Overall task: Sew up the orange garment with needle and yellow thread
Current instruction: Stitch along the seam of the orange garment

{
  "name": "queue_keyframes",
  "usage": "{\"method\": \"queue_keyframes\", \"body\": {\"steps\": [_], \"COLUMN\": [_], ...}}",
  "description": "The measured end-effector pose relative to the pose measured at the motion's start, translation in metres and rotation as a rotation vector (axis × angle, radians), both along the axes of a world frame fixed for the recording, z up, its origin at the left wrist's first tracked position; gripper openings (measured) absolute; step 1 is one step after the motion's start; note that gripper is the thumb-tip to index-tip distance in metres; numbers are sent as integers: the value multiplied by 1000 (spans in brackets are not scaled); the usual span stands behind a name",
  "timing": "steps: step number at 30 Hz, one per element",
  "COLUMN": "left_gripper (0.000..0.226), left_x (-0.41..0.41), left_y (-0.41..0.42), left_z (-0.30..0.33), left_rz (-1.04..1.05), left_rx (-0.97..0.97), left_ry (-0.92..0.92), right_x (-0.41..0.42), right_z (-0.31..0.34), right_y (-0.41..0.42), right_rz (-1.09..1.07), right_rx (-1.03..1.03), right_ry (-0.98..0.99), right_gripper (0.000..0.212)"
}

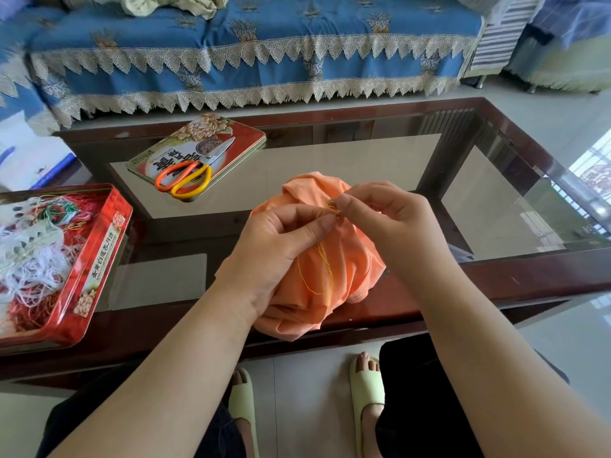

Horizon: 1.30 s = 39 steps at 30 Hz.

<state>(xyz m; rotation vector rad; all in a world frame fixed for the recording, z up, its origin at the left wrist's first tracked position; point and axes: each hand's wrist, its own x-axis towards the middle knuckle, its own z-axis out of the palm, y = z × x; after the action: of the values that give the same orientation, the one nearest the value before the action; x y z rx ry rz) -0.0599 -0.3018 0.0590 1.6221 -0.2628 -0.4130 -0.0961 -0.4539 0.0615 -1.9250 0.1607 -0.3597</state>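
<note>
Left hand (pixel 277 246) grips the bunched orange cotton garment (pixel 347 269) over the glass-topped surface (pixel 363 153). Right hand (pixel 390 216) pinches thin yellow thread (pixel 322 259) at the cloth; needle not discernible.

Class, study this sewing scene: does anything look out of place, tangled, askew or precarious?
Two things. The red tin at the table's left is a jumble of tangled threads, with nothing wound. The scissors lie on the tin lid, handles reaching over its near edge, so they might slip off.

Both hands (pixel 380 213) pinch thread (pixel 322 259); garment (pixel 350 259) bunched.
</note>
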Motion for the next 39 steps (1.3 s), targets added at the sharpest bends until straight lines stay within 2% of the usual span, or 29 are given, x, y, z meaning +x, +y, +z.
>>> {"method": "queue_keyframes", "body": {"steps": [3,6,9,11,13,17,22,24,26,28,31,35,39], "left_gripper": [32,22,7,10,13,5,4,7,5,5,2,7,9], "left_x": [0,0,-2,-3,-2,-2,-3,1,6,10,13,12,12], "left_y": [-1,-3,-5,-5,-3,0,2,3,4,7,10,13,15], "left_z": [1,0,-1,-2,-1,-1,0,0,1,3,5,7,9], "left_rz": [-36,-96,-142,-163,-194,-312,-483,-451,-395,-357,-342,-310,-284], "left_rx": [38,65,45,25,2,4,8,-1,-27,-33,-44,-29,17], "left_ry": [-31,-30,-1,29,66,91,119,140,168,167,172,170,97], "right_x": [2,12,28,38,49,72,92,95,94,88,72,52,43], "right_z": [7,27,49,60,64,56,32,26,21,18,15,18,13], "right_y": [-1,-7,-9,-7,-6,-12,-35,-38,-37,-31,-18,-4,4], "right_rz": [-44,-51,99,217,269,193,-144,-178,-93,66,230,295,336], "right_rx": [61,104,311,430,472,481,777,969,1073,1017,817,339,-136], "right_ry": [-47,-80,25,108,108,-100,-401,-381,-282,-149,-13,26,-54], "right_gripper": [15,21,24,24,26,27,26,28,33,37,31,25,23]}}
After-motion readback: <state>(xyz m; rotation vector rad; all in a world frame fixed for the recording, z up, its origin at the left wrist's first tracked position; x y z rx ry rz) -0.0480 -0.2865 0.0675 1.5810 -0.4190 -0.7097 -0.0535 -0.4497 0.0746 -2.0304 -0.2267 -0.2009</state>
